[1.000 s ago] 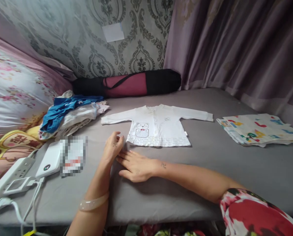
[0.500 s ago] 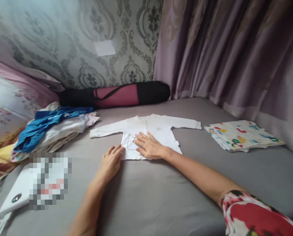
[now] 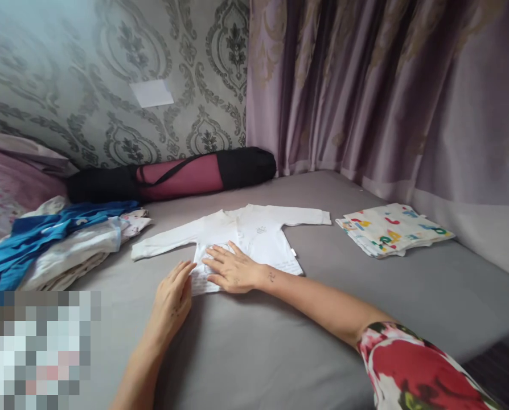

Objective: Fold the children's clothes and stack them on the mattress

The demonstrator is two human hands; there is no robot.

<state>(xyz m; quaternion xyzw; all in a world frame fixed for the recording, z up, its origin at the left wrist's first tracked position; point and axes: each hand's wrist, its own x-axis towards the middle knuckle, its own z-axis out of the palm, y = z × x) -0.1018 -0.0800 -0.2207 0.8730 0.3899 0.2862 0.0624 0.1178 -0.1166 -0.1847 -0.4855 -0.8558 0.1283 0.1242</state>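
A small white long-sleeved baby shirt [image 3: 263,242] lies spread on the grey bed sheet, its sleeves stretched out to both sides. It has buttons at the neck and printed lettering along the hem. My right hand [image 3: 233,270] rests flat on the shirt's lower left part, fingers spread, covering some of a printed picture. At the left hem corner is my left hand [image 3: 173,296], its fingers extended close together along the shirt's edge. Whether its fingertips pinch any cloth cannot be made out.
Folded cloths with a colourful print [image 3: 395,230] lie to the right. On the left sits a pile of clothes with a blue garment [image 3: 36,233] on top. A black and maroon long bag [image 3: 177,173] lies along the wall. A blurred-out item is at lower left.
The camera view has swung rightward, so everything sits further left in the picture. My right hand has slid slightly toward the shirt's lower left, and the shirt stays spread out.
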